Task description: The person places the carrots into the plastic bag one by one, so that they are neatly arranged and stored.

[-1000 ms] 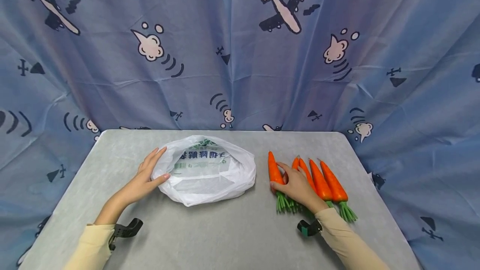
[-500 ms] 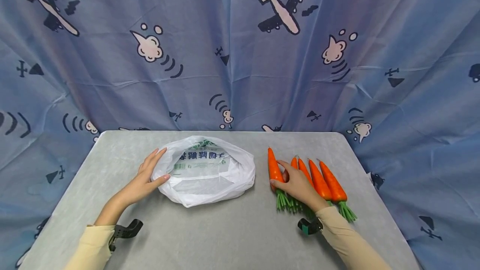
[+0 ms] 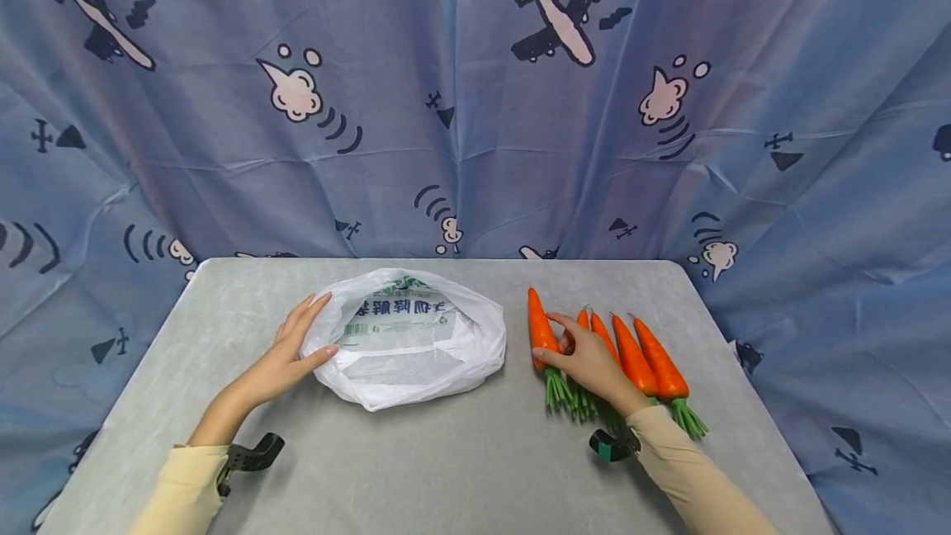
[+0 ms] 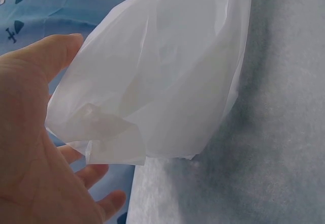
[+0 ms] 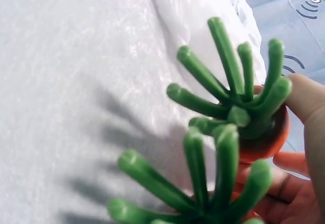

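Note:
A white plastic bag (image 3: 404, 341) with green and dark print lies on the table, its mouth facing me. My left hand (image 3: 286, 356) rests against the bag's left end, thumb and fingers spread apart along it; in the left wrist view the fingers (image 4: 91, 174) look fairly straight. On the right, my right hand (image 3: 590, 360) pinches an orange carrot (image 3: 541, 324) between thumb and fingers, tip pointing away from me. Its green stalks (image 5: 238, 94) show in the right wrist view. Several other carrots (image 3: 660, 360) lie side by side to its right, one partly hidden under the hand.
The grey-white table (image 3: 416, 469) has rounded far corners. Behind it hangs a blue curtain (image 3: 461, 106) printed with planes and clouds. A gap of bare tabletop separates the bag from the gripped carrot.
The carrot in my right hand has shifted slightly away from me and to the left, apart from the others. My left hand and the bag have stayed put.

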The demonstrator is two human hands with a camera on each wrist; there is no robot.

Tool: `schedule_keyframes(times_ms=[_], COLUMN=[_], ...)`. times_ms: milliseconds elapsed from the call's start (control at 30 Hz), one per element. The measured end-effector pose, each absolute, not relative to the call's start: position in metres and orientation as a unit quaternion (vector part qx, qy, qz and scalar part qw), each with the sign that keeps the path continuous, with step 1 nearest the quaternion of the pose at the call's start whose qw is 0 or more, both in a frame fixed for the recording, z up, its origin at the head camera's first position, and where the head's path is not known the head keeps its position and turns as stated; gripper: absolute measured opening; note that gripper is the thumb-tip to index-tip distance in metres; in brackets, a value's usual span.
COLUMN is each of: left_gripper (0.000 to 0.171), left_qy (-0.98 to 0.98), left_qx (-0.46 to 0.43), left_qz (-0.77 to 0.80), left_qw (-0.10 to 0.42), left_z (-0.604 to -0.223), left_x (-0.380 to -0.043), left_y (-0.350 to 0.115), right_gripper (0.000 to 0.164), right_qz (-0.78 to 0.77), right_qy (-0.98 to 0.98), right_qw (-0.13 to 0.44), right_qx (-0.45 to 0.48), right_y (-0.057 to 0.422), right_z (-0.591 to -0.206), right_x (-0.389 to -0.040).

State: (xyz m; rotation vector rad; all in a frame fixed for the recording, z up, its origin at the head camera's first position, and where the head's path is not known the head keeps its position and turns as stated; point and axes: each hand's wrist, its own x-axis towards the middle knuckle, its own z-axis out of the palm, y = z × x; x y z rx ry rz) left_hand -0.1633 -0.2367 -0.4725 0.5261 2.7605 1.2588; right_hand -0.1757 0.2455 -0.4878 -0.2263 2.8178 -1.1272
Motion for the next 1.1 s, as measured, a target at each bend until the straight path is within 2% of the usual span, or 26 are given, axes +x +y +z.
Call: schedule_keyframes(times_ms=[700, 1100], left_gripper=[0.08, 0.081], left_qy=[0.897, 0.896], left_qx=[0.168, 0.171], left_qz=[0.407, 0.409], left_qw=[0.04, 0.039], left_z=[-0.474, -0.474], left_x=[-0.164, -0.163], left_y=[-0.238, -0.237], right_gripper=[0.07, 0.075], right_qz=[-0.417, -0.515], right_qy=[0.906, 0.847], right_qw=[0.064, 0.134], right_qx=[-0.024, -0.013], right_y=[0.234, 0.23], right_z=[-0.47, -0.459], right_x=[-0.176, -0.177])
